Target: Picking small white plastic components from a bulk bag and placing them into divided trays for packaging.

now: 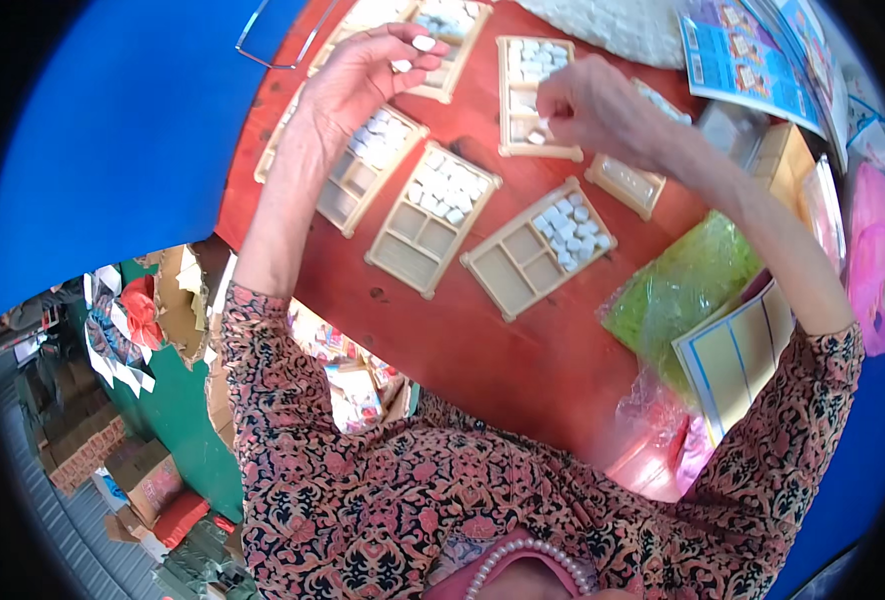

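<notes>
My left hand point(368, 80) is raised over the far left trays, palm up. Two small white pieces point(424, 43) show between its curled fingers. My right hand point(603, 110) is closed in a pinch above the right side of a wooden compartment tray point(508, 100); a small white piece point(543, 123) shows at its fingertips. That tray has white pieces at its far end and a few at its near end. Nearer me lie two more trays, a left one point(413, 245) and a right one point(513, 275), each with white pieces heaped in its far compartment and bare smaller compartments.
More trays stand at the far left on the red table point(443, 340), and a small wooden box point(628, 185) sits below my right hand. At right are a green plastic-wrapped package point(678, 290), a blue-edged board point(738, 355) and printed booklets point(753, 60). Glasses point(273, 65) lie far left.
</notes>
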{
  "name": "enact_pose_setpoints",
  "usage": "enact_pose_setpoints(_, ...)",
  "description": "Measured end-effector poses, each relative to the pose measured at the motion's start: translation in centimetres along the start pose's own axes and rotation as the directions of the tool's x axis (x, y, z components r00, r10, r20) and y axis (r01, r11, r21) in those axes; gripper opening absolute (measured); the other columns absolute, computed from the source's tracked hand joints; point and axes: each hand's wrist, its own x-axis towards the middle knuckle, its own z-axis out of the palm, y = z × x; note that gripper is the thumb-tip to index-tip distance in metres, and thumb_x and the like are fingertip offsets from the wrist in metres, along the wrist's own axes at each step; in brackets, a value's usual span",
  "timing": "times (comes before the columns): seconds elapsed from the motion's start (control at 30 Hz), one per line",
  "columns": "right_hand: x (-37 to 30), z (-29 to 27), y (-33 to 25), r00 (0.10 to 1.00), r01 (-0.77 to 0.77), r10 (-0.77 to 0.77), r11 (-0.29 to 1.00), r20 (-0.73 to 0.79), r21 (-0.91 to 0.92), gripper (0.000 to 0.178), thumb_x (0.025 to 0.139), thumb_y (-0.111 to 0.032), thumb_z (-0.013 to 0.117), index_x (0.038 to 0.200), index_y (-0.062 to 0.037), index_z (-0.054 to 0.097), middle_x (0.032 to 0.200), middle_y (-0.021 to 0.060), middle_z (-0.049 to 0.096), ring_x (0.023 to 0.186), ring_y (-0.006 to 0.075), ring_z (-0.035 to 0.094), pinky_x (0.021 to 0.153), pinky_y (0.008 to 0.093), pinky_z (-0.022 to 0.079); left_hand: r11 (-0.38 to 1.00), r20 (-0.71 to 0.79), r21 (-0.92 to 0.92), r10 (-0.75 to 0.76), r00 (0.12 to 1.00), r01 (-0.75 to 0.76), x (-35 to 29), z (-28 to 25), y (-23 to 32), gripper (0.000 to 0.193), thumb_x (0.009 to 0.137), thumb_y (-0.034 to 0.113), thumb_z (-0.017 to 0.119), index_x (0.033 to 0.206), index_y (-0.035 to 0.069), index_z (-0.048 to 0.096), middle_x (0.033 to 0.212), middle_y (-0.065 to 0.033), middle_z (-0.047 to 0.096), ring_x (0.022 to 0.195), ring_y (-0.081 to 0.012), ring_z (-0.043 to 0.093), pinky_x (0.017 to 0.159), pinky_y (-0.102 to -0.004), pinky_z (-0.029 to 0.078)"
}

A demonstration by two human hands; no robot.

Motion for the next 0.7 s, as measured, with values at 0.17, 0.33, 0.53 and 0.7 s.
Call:
enact_pose_setpoints(0.17, -0.2, 0.6, 0.6, 0.998, -0.031, 0.028, 0.997, 0.051, 0.066, 0.007, 0.071, -0.003, 0.061, 0.074, 0.0021, 0.058, 0.066, 0.0139, 0.058, 0.058, 0.0266, 0.052, 0.057, 0.036, 0.043, 0.995, 0.077, -0.048, -0.084, 0.993, 0.088, 0.6, 1.6, -1.0, 0.02, 0.082, 0.004, 0.059, 0.1, -0.004, 0.061, 0.092, -0.0149, 0.066, 0.08, -0.0174, 0.064, 0.068, -0.0238, 0.053)
enact_pose_setpoints(0.33, -1.2, 3.9, 2.0, 0.986, 0.167, -0.168, 0.985, -0.009, -0.044, 0.011, 0.075, -0.006, 0.063, 0.084, 0.0004, 0.06, 0.085, 0.0163, 0.063, 0.082, 0.0307, 0.059, 0.075, 0.039, 0.046, 0.965, -0.169, 0.26, 0.012, 0.986, 0.033, 0.0, 1.2, -0.3, 0.013, 0.082, 0.005, 0.062, 0.093, -0.002, 0.065, 0.08, -0.0078, 0.066, 0.067, -0.0102, 0.061, 0.06, -0.0201, 0.05)
enact_pose_setpoints(0.53, -1.3, 4.0, 1.2, 0.978, 0.134, -0.124, 0.99, 0.166, -0.053, 0.016, 0.079, -0.005, 0.056, 0.094, -0.0009, 0.058, 0.095, 0.0191, 0.06, 0.086, 0.0372, 0.059, 0.076, 0.0448, 0.047, 0.68, -0.258, 0.732, 0.321, 0.911, -0.032, -0.3, -3.3, -0.2, 0.012, 0.081, 0.006, 0.063, 0.09, 0.0, 0.067, 0.064, -0.0023, 0.059, 0.054, -0.0073, 0.057, 0.046, -0.0238, 0.05)
enact_pose_setpoints(0.7, -1.3, 4.2, 0.5, 0.952, 0.266, -0.215, 0.933, 0.218, -0.244, 0.02, 0.078, -0.002, 0.051, 0.097, -0.0016, 0.054, 0.088, 0.0166, 0.057, 0.077, 0.0345, 0.061, 0.064, 0.0402, 0.051, 0.32, -0.161, 0.945, 0.27, 0.949, 0.069, 0.3, -2.3, 0.1, 0.019, 0.08, 0.003, 0.062, 0.098, -0.001, 0.067, 0.075, -0.0082, 0.064, 0.062, -0.0126, 0.061, 0.048, -0.0285, 0.051)
